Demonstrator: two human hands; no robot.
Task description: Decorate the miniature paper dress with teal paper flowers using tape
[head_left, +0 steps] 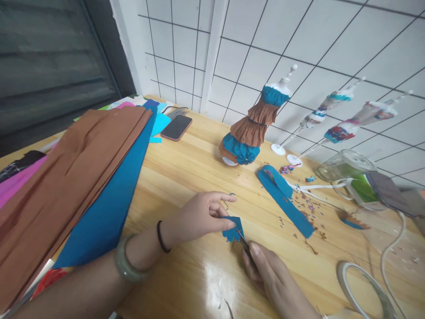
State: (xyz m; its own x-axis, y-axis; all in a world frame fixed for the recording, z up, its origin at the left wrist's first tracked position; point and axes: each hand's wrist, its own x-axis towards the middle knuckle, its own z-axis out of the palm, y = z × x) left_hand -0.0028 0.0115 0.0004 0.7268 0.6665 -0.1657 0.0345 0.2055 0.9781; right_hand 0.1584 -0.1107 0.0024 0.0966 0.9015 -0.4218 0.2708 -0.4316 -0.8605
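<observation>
Blue paper piece (231, 233), its lower edge scalloped

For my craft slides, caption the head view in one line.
Left hand holds a small blue piece, right hand a slim dark tool over it; a ruffled dress form stands beyond.

Pale wooden tabletop (195, 170): crowded on both flanks, grain showing across the middle!
Left side: a big blue paper sheet (113, 212) spreads wide, with folded brown crinkled paper (83, 155) piled partly over it.
Beyond that pile: a dark-screened flat phone (177, 127), right by bright cyan paper pieces (160, 126).
Back: a dress form in ruffled blue and brown (249, 129) stands tall, two slimmer white forms on round bases (312, 119) to its right.
Right side: a long looped blue strip (288, 206), tiny brown and blue scraps (310, 207) scattered alongside, and nearer, a white ring-shaped tape roll (344, 277)!
</observation>
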